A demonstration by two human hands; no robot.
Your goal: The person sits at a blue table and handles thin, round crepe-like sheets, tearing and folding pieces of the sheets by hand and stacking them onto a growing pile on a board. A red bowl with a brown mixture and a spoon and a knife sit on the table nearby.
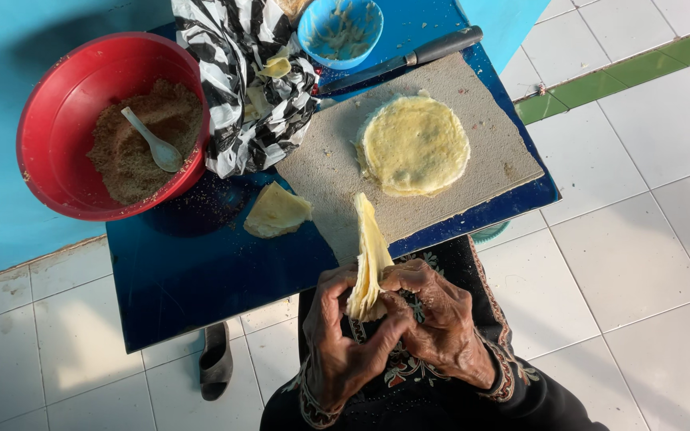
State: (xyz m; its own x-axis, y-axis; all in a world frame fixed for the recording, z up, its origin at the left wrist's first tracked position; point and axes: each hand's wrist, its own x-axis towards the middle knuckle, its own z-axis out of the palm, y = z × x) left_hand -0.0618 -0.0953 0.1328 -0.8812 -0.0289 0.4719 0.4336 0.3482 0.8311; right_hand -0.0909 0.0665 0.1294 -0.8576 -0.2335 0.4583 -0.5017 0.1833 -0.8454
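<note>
Both my hands pinch a folded pale yellow pastry sheet (370, 247) just in front of the table's near edge. My left hand (343, 342) grips its lower end from the left. My right hand (438, 319) closes on the same end from the right. A round stack of flat yellow sheets (414, 145) lies on the grey board (489, 120). A folded yellow piece (276, 211) rests on the dark blue table (193, 279) beside the board.
A red bowl (57, 104) of brown crumbly filling with a white spoon (153, 142) stands at the left. A black-and-white striped bag (241, 88), a small blue bowl (340, 30) and a knife (409, 57) lie at the back. A dark shoe (216, 361) sits on the white tiled floor.
</note>
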